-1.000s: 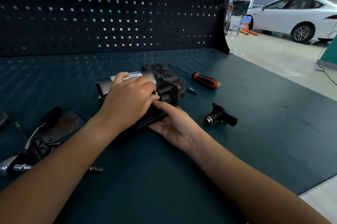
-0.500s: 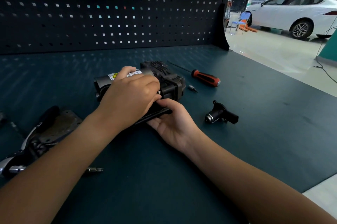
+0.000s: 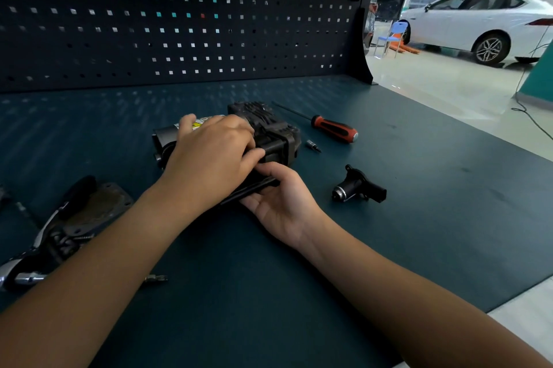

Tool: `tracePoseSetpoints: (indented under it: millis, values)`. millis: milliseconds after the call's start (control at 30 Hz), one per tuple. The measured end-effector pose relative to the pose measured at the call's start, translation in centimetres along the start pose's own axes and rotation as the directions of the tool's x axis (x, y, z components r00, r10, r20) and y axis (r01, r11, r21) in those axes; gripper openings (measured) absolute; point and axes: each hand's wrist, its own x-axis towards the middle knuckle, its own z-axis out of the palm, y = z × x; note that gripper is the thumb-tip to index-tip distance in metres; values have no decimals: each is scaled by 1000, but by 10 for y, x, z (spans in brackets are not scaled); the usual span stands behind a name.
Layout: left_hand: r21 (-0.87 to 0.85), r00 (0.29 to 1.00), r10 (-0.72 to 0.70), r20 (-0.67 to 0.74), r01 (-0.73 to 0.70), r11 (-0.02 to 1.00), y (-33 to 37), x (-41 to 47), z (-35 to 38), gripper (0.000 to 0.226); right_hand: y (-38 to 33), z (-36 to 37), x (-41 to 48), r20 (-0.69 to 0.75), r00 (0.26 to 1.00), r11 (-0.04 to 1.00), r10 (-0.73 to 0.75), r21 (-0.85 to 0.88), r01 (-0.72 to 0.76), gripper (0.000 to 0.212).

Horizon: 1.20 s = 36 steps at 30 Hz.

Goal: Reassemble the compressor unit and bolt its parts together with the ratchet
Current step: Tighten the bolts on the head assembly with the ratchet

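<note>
The black compressor unit (image 3: 270,131) lies on the dark green bench mat, its silver motor end with a yellow label pointing left. My left hand (image 3: 214,155) lies over the motor body and grips it from above. My right hand (image 3: 279,203) is palm up under the unit's near side, fingers curled round a black bar-shaped part (image 3: 254,188) at the bottom edge. The ratchet (image 3: 33,260) lies at the far left beside a grey cover plate (image 3: 101,206). A black cylindrical part with a chrome end (image 3: 357,186) lies loose to the right.
A red-and-black screwdriver (image 3: 332,128) and a small bit (image 3: 312,145) lie behind the unit on the right. Another small bit (image 3: 154,278) lies near my left forearm. A black pegboard (image 3: 179,17) walls the back. The bench's edge runs along the right, with a white car beyond.
My right hand has slid further under the unit's near edge and curled round the black bar. My left hand stays on the motor body.
</note>
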Motion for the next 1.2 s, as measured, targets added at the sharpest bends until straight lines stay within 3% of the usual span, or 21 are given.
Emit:
tracePoseSetpoints:
  millis: [167, 333, 433, 533, 633, 733, 833, 967, 1067, 1133, 1200]
  values:
    - [83, 996, 59, -64, -53, 995, 5, -7, 3, 26, 1, 1, 0, -10, 1000, 1000, 3, -8, -3, 59]
    - [60, 999, -34, 31, 32, 998, 1, -3, -3, 34, 1, 1, 0, -10, 1000, 1000, -4, 6, 4, 61]
    - [54, 999, -16, 36, 15, 998, 3, -2, -3, 30, 2, 1, 0, -5, 1000, 1000, -5, -2, 5, 60]
    - [94, 994, 93, -58, -87, 992, 8, -7, -1, 17, 1, 2, 0, -6, 1000, 1000, -3, -7, 3, 60]
    - [242, 961, 238, -142, -200, 950, 9, -9, -1, 10, 2, 3, 0, -10, 1000, 1000, -7, -12, 7, 59]
    - [209, 998, 59, 23, -62, 976, 6, -6, -9, 34, 2, 1, -1, -4, 1000, 1000, -6, -4, 6, 57]
    - [140, 997, 17, 75, -28, 990, 2, -3, -3, 37, 2, 1, -1, -3, 1000, 1000, -10, 1, 10, 56]
    - [108, 998, 60, -7, -59, 992, 7, -6, 0, 23, 2, 2, -1, -23, 1000, 1000, -7, -8, 7, 58]
    - [248, 969, 205, -139, -166, 954, 10, -10, 3, 14, 3, 2, -1, -40, 999, 1000, -10, -2, 10, 60]
    - [224, 987, 131, -91, -108, 969, 10, -9, 0, 21, 4, 1, -1, -40, 999, 1000, -12, 8, 12, 58]
    - [151, 999, -30, 19, 27, 988, 7, -7, -2, 37, 3, 0, -1, -31, 999, 1000, -14, 7, 14, 55]
